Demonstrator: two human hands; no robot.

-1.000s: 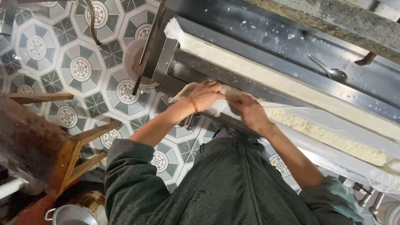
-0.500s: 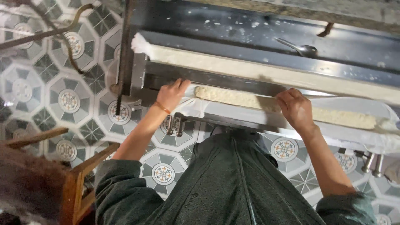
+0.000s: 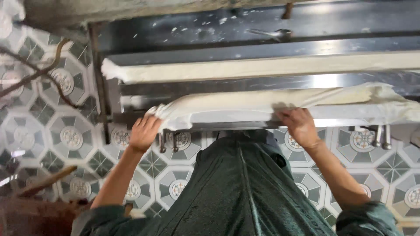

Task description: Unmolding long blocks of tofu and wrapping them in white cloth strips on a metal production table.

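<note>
Our left hand [image 3: 144, 131] and right hand [image 3: 299, 124] each pinch the long white cloth [image 3: 245, 107] to pull it flat over the shiny metal tray [image 3: 332, 113].

Matt cloth [image 3: 245, 107]; glossy metal trough [image 3: 262, 48]

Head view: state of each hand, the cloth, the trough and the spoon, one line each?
Left hand: fingers spread, gripping the cloth's end.
Right hand: pressed on the cloth's near edge.
White cloth: folded over along the trough, wrinkled at both ends.
Metal trough: long, cloth-lined.
Spoon: lying untouched on the far ledge.
</note>
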